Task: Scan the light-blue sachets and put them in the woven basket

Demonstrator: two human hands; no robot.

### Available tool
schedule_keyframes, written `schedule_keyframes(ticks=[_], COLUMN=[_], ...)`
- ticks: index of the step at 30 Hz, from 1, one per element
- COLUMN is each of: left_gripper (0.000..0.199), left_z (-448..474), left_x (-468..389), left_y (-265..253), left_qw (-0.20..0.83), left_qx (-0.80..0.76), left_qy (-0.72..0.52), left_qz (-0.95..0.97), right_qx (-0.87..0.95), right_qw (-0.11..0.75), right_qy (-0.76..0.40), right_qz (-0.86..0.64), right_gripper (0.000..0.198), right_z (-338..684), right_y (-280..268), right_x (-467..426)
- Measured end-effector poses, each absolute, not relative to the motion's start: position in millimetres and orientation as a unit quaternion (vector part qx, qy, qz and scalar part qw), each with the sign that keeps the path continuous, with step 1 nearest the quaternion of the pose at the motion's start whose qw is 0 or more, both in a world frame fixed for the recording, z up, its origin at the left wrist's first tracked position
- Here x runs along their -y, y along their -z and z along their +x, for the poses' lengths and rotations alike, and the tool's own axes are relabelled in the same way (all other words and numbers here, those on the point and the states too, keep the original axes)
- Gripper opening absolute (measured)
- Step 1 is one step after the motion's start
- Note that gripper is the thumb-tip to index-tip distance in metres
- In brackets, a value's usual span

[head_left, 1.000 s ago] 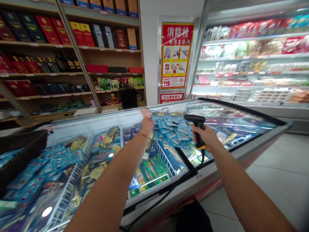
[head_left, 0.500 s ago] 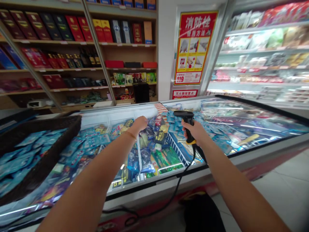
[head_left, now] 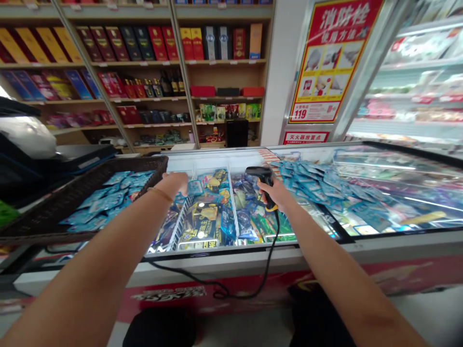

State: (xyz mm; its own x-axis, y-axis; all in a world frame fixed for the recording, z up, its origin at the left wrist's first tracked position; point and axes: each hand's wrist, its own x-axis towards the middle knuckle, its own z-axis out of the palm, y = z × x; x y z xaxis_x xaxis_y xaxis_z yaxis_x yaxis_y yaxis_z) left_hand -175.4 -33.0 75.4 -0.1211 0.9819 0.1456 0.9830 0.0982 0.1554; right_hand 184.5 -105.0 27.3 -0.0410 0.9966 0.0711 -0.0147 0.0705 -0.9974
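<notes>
A small blue packet (head_left: 196, 187) sticks out from the fingers of my left hand (head_left: 176, 183), which is closed on it above the chest freezer (head_left: 249, 158). That hand is just right of a dark woven basket (head_left: 21, 226) with many blue packets (head_left: 104, 202) in it. My right hand (head_left: 275, 190) grips a black-and-yellow barcode scanner (head_left: 266, 185), its head pointing left over the freezer. From its handle a black cable (head_left: 268, 270) hangs down across the freezer front. More blue packets (head_left: 314, 180) lie in a loose heap to the right of the scanner.
Wire dividers (head_left: 181, 221) separate bagged frozen goods inside the freezer. Dark equipment (head_left: 83, 156) stands behind the basket at left. Shelves of boxed bottles (head_left: 137, 43) line the back wall, beside a red fire-hydrant poster (head_left: 331, 62). A lit display cooler (head_left: 415, 91) is at right.
My view has turned left, bringing more of the basket in. My left hand has moved left toward the basket, and a blue packet now shows at its fingers. The scanner stays in my right hand.
</notes>
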Motion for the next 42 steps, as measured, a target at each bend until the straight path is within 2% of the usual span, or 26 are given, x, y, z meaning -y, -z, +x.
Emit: schedule_keyframes(ticks=[3,5,10,13,20,24,31,35,38,42], left_gripper=[0.066,0.063,0.026,0.016,0.018,0.019,0.046,0.05,0.04,0.023], left_z=[-167.2,-162.7,-151.2,-133.1,-67.0,-44.7,-44.0,-45.7,-46.1,-46.2], left_x=[46.5,51.5,50.8,47.6,35.0,26.7,22.1,19.8,19.1,19.9], left_y=[-80.0,-83.9,-95.8,-96.9,-64.7,-35.3,2.0,7.9,8.8,8.5], left_qw=[0.037,0.042,-0.018,-0.047,-0.148,-0.15,-0.201,-0.306,-0.362,-0.359], left_qx=[0.768,0.762,0.712,0.667,0.624,0.603,0.595,0.572,0.545,0.528], left_qy=[-0.016,-0.021,0.039,0.125,0.334,0.446,0.493,0.547,0.545,0.547], left_qz=[-0.639,-0.645,-0.7,-0.733,-0.691,-0.644,-0.602,-0.53,-0.524,-0.541], right_qx=[0.524,0.529,0.528,0.519,0.505,0.509,0.527,0.545,0.566,0.596], right_qw=[0.501,0.495,0.495,0.5,0.503,0.504,0.489,0.478,0.469,0.444], right_qy=[-0.489,-0.49,-0.498,-0.495,-0.511,-0.508,-0.499,-0.487,-0.467,-0.45], right_qz=[-0.485,-0.484,-0.477,-0.485,-0.48,-0.478,-0.484,-0.487,-0.492,-0.495], right_gripper=[0.027,0.026,0.027,0.027,0.028,0.026,0.024,0.031,0.032,0.026], right_z=[190.6,195.2,200.2,200.1,203.1,202.9,198.5,198.2,197.5,195.4], right_y=[-15.7,-13.0,-16.3,-18.2,-14.6,-14.0,-17.0,-14.3,-13.9,-19.4], right_x=[105.9,108.2,113.1,113.8,109.2,109.2,114.7,115.7,117.9,124.4])
